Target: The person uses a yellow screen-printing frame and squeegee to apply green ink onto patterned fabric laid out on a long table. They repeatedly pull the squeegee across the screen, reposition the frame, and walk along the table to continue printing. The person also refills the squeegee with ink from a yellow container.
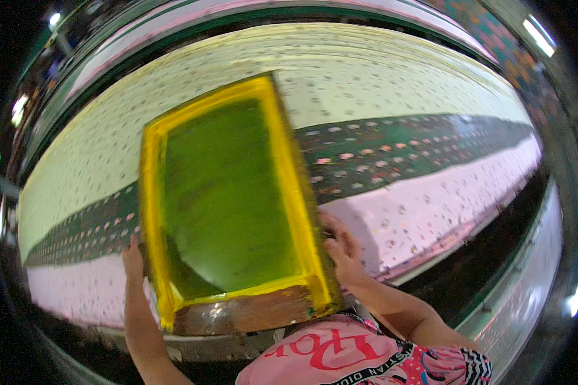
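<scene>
I see my left hand [133,258] and right hand [344,251] clasping the yellow frame [150,199], which covers the middle of the surface [398,131]; some fingertips are hidden.

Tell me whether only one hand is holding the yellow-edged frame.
No, the left hand holds the yellow-edged frame by its left side and the right hand by its right side.
</scene>
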The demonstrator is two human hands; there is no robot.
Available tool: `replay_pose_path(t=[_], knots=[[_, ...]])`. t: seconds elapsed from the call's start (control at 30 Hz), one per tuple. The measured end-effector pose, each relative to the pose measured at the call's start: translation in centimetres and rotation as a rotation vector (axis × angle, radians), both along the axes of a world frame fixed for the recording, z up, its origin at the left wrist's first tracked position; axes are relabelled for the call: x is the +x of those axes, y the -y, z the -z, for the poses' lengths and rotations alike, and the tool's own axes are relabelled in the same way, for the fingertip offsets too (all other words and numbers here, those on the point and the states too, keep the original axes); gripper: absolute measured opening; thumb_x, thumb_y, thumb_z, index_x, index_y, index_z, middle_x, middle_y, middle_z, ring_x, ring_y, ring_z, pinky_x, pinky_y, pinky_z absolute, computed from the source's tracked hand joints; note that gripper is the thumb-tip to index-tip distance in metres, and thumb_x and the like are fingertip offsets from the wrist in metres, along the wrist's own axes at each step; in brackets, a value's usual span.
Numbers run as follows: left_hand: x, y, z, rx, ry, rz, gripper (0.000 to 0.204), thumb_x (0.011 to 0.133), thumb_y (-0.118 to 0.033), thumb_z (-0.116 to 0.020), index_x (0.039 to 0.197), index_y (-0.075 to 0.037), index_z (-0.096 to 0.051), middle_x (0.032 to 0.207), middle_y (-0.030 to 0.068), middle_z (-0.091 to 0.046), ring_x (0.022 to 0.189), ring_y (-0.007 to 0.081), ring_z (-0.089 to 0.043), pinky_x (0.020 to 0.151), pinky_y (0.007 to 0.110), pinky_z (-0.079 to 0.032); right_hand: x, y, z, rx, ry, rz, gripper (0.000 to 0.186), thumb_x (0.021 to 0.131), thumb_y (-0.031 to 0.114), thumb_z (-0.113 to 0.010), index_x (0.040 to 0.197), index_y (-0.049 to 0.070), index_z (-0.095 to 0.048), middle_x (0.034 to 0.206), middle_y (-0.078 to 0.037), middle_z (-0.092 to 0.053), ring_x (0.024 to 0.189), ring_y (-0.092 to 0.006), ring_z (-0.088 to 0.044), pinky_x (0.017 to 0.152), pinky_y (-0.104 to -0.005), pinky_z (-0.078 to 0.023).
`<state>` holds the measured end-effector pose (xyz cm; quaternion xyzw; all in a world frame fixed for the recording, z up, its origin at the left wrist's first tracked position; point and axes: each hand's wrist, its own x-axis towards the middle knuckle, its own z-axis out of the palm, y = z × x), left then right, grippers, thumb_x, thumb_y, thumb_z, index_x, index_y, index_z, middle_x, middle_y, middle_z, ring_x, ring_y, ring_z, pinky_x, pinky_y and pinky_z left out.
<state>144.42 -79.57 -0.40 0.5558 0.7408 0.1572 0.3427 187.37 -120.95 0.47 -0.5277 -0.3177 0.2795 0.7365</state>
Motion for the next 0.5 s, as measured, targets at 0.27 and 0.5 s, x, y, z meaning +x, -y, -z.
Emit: replay_pose_path(t=[0.27, 0.5], knots=[[6.7, 3.6, -2.1, -0.143, 0.744, 0.083, 0.094, 0.105, -0.069, -0.053, 0.172, -0.008, -0.029, 0.173, 0.0191, -0.036, 0.152, 0.0379, -0.046, 0.122, 0.055, -0.04, 11.6, 2.2, -4.1, -0.196, 0.256, -0.074, 0.06, 0.106, 0.026, -0.07, 0.158, 0.001, -0.051, 0.165, -0.019, -0.05, 0.157, -0.0281, -0.04, 0.129, -0.0431, -0.029], [22.5, 11.8, -4.4, -0.092, 0.834, 0.05, 0.088, 0.107, -0.067, -0.052, 0.174, -0.015, -0.028, 0.178, 0.0176, -0.025, 0.158, 0.0377, -0.037, 0.127, 0.055, -0.033, 30.0, 10.0, -9.6, -0.436, 0.553, -0.108, 0.06, 0.101, 0.032, -0.074, 0.155, 0.011, -0.059, 0.16, -0.016, -0.053, 0.151, -0.0304, -0.046, 0.126, -0.0441, -0.035]])
